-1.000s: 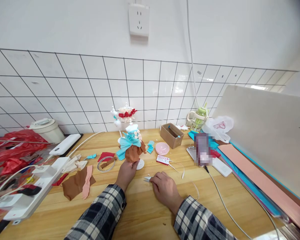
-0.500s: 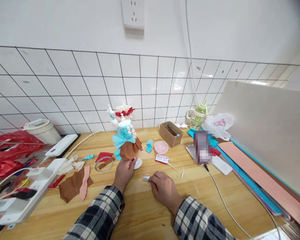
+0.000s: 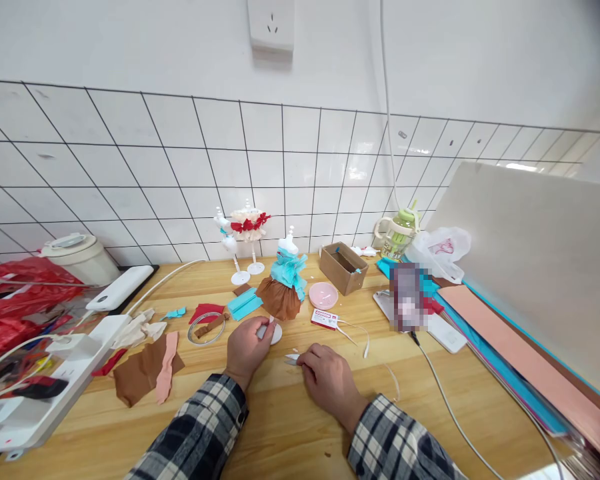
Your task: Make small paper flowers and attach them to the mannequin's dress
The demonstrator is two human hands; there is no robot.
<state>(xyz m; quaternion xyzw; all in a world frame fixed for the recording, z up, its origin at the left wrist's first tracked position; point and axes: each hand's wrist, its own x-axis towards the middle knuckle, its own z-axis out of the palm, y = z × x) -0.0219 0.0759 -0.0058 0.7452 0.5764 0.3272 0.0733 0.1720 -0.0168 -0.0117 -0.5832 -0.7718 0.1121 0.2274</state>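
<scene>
My left hand (image 3: 249, 347) is closed round the stem of a small white dress-form stand, just above its round white base (image 3: 276, 333). On the form sits a paper dress with a ruffled blue top (image 3: 287, 270) and a gathered brown skirt (image 3: 280, 298); it leans a little to the right. My right hand (image 3: 329, 375) rests on the table, fingers closed on small scissors whose handles are hidden; the pointed blades (image 3: 293, 359) stick out to the left. Two more stands wait behind, one wearing a cream-and-red paper skirt (image 3: 250, 225).
A pink dish (image 3: 323, 295), a brown box (image 3: 343, 268) and a glue tube (image 3: 325, 319) lie right of the dress. Brown paper (image 3: 143, 373), a blue strip (image 3: 245, 304) and a wire coil (image 3: 196, 331) are at left. A power strip (image 3: 65, 383) borders the left side.
The dress form has swung right and turned, so the blue bow no longer faces me. The stands and blue strip behind it now show. My right hand has stayed in place.
</scene>
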